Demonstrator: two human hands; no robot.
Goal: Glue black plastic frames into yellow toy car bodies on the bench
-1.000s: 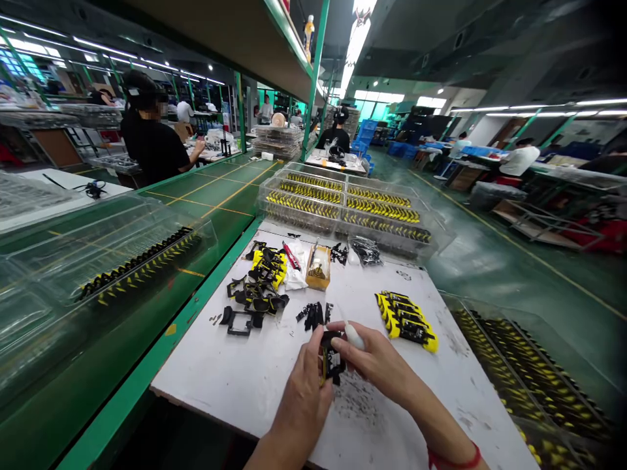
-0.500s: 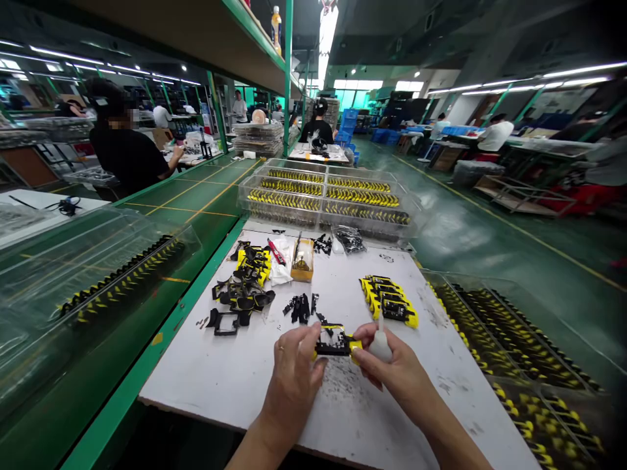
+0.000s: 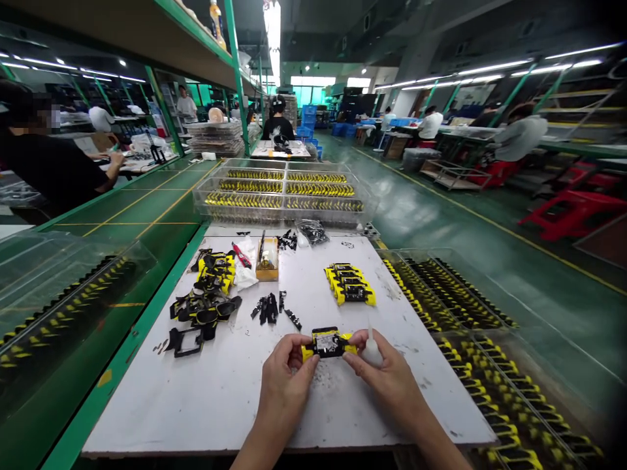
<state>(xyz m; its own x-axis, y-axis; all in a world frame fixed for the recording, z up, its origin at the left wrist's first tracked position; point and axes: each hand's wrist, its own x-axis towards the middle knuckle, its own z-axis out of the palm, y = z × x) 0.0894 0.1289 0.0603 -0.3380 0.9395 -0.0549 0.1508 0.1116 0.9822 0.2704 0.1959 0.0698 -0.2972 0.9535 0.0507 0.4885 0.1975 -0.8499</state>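
Between my two hands is a yellow-and-black plastic part with a silvery, patterned middle, held just above the white tabletop. My left hand pinches its left end between thumb and fingers. My right hand grips the right end and also keeps a small white squeeze bottle with a thin upright nozzle in its palm. Beyond my right hand lies a row of similar yellow-and-black parts. Small black strips lie beyond my left hand.
Black frames and loose yellow-and-black pieces cover the table's left side. A small yellow box holds tools, beside a red cutter. Clear trays of parts stand behind; more trays flank the right. A co-worker sits at left.
My view has turned to the right. The part has been tilted so its patterned face shows, and both hands now hold its ends; the bottle stays in my right hand.
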